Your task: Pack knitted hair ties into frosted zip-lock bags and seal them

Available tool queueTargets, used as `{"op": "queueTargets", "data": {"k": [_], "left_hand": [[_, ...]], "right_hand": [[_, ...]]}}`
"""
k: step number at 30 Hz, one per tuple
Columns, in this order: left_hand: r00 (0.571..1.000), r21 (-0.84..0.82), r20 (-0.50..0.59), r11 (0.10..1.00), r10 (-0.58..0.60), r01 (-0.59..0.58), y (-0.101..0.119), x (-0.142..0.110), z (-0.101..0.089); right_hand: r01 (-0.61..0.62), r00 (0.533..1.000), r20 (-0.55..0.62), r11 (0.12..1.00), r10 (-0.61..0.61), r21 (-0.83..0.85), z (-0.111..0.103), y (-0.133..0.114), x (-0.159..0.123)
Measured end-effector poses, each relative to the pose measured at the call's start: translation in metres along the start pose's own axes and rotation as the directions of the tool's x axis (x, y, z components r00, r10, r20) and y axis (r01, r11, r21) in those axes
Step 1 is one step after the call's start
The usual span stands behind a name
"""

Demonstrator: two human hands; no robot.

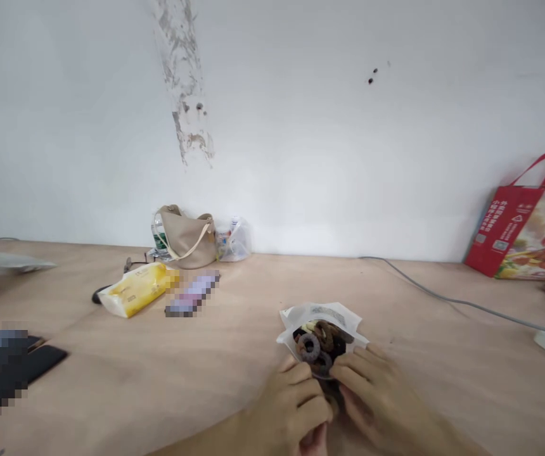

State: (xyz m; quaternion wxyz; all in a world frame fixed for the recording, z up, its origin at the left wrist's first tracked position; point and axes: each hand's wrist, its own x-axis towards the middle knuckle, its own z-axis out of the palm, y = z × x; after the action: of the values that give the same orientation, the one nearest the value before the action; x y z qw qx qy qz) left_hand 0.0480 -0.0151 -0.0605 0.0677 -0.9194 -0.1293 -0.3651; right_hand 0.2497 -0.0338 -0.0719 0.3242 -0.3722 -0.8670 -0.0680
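Clock positions are read from the white bag [351, 318], with 12 o'clock toward the wall.

Location: the bag lies on the desk [272, 354] at the centre of the dial, its mouth spread open and small rings [328, 337] showing inside.

State of the grip: the left hand [298, 396] is at 7 o'clock, the right hand [372, 383] at 5 o'clock. Both have curled fingers at the near edge of the bag, with only a narrow gap between the two hands. Several fingertips are hidden, so it cannot be told what either grip has pinched.

Handling: expect a light load. The bag looks thin, limp and possibly slick; its rim will probably fold under pressure and could tear. The rings look soft and springy, with little risk of breakage, but loose enough to spill if the bag is tipped. Take hold of the bag by opposite sides of its rim; take a ring by its band.

Edges and room: the widest stretch of desk runs at 12 o'clock, from the bag to the wall [301, 158]. Observe the cable [424, 291] between 1 and 3 o'clock, the red bag [514, 234] at 2, and the yellow packet [142, 288] between 9 and 10. The near desk edge is not visible.
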Motion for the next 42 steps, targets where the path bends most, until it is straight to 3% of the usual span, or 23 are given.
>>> {"op": "queueTargets", "data": {"k": [3,5,7,11,15,18,21,24,28,33,37,42], "left_hand": [[0.976,0.021,-0.216,0.999,-0.035,0.041,-0.004,0.008,-0.014],[0.962,0.101,-0.249,0.985,-0.11,0.139,-0.009,0.012,-0.019],[0.968,0.192,-0.162,0.956,-0.19,0.22,-0.015,0.013,-0.019],[0.966,0.286,-0.016,0.925,-0.257,0.251,-0.021,0.01,-0.015],[0.95,0.321,0.01,0.901,-0.312,0.292,-0.02,0.006,-0.014],[0.941,0.309,-0.033,0.892,-0.336,0.329,-0.021,0.004,-0.015],[0.936,0.299,-0.047,0.889,-0.35,0.347,-0.025,0.002,-0.014],[0.927,0.285,0.018,0.891,-0.374,0.354,-0.031,-0.004,-0.011],[0.904,0.217,0.092,0.895,-0.417,0.391,-0.035,-0.009,-0.008],[0.909,0.183,0.082,0.902,-0.409,0.39,-0.031,-0.008,-0.006],[0.945,0.19,0.034,0.93,-0.326,0.314,-0.03,-0.005,-0.007],[0.968,0.189,-0.111,0.952,-0.225,0.243,-0.031,0.004,-0.016]], "right_hand": [[0.083,0.995,-0.054,0.996,-0.082,0.014,-0.002,-0.002,0.003],[0.105,0.989,-0.105,0.994,-0.105,-0.001,0.0,-0.003,0.003],[0.096,0.988,-0.12,0.995,-0.099,-0.032,0.005,-0.005,0.002],[0.08,0.992,-0.09,0.988,-0.093,-0.131,0.012,-0.009,0.002],[0.148,0.984,-0.075,0.975,-0.162,-0.167,0.013,-0.015,0.003],[0.269,0.954,-0.092,0.948,-0.287,-0.171,0.016,-0.018,0.002],[0.308,0.939,-0.112,0.939,-0.326,-0.15,0.021,-0.018,0.0],[0.286,0.949,-0.101,0.949,-0.3,-0.13,0.022,-0.018,-0.001],[0.327,0.936,-0.1,0.938,-0.338,-0.114,0.005,-0.017,0.002],[0.32,0.921,-0.157,0.921,-0.358,-0.221,-0.013,-0.001,0.016],[0.245,0.935,-0.17,0.912,-0.312,-0.328,-0.003,0.019,0.025],[0.12,0.95,-0.218,0.908,-0.222,-0.402,-0.001,0.035,0.02]]}}
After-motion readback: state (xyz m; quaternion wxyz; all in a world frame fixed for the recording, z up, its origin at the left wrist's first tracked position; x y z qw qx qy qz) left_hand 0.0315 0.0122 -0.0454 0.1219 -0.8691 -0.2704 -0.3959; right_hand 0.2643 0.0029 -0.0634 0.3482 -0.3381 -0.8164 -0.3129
